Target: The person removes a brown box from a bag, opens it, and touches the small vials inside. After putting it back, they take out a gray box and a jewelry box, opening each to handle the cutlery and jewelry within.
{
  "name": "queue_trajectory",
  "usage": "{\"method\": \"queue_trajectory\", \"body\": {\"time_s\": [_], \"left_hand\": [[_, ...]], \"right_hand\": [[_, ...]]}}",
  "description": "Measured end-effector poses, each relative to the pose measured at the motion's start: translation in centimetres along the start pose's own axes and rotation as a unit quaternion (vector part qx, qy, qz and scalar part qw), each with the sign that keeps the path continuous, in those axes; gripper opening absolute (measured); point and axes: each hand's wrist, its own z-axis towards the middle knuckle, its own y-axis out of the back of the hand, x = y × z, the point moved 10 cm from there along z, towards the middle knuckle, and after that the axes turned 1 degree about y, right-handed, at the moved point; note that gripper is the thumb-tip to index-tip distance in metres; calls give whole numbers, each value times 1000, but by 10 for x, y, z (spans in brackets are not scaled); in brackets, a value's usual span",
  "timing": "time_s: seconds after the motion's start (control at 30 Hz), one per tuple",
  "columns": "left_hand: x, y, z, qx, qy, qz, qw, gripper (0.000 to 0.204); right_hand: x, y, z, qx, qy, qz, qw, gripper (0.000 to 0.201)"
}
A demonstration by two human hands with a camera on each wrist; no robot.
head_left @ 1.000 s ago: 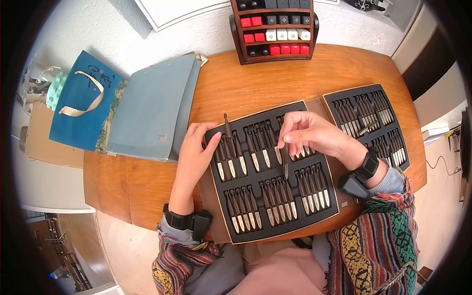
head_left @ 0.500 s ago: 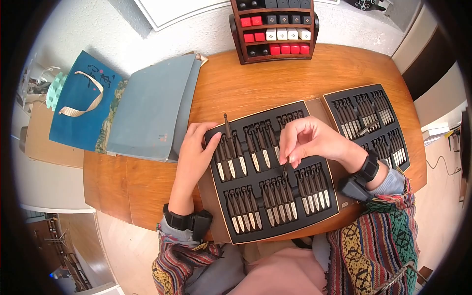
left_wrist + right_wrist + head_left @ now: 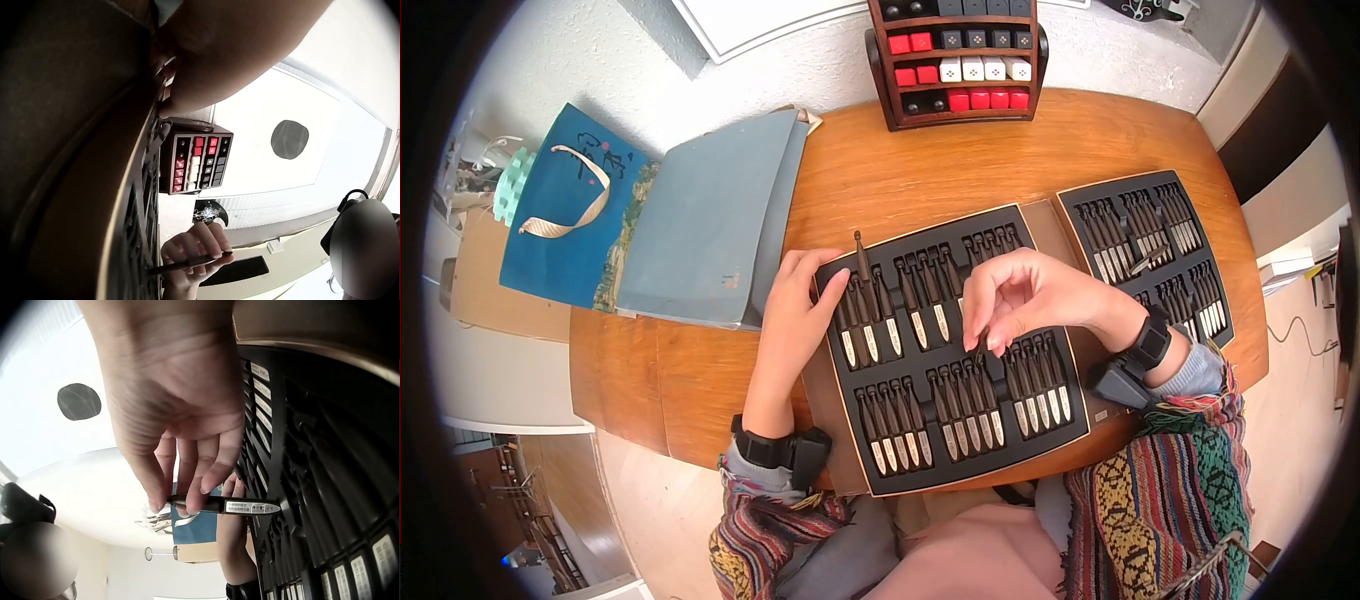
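My right hand [image 3: 1030, 295] pinches a dark, slender, pen-shaped stick [image 3: 250, 506] between thumb and fingertips, over the middle of the box. Its tapered end carries a white printed label and points toward the tray in the right wrist view; from the head, my fingers hide most of it. The black tray [image 3: 915, 365] holds rows of similar labelled sticks in slots. At the box's upper left edge rests my left hand [image 3: 795, 310], thumb along the rim and fingers partly hidden. Beside that thumb, one stick [image 3: 860, 250] juts past the box's far edge.
To the right, a second tray [image 3: 1190, 262] of smaller-looking sticks has one lying crosswise. A wooden rack [image 3: 960, 118] of red, black and white blocks stands at the back wall. Behind my left hand, a grey-blue folder [image 3: 710, 210] and a blue bag [image 3: 565, 230] lean together.
My right hand has lowered slightly toward me, and the stick in it, seen hanging lengthwise before, is now mostly behind the fingers. The left hand stays in place.
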Motion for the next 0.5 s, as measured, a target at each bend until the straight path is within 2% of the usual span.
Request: {"method": "queue_trajectory", "body": {"time_s": [0.3,0.5], "left_hand": [[0,0,0,0,-2,2,1000,28],[0,0,0,-1,-2,4,1000,28]], "right_hand": [[3,-12,0,46,16,-27,998,9],[-1,-12,-1,38,-32,-7,999,13]]}}
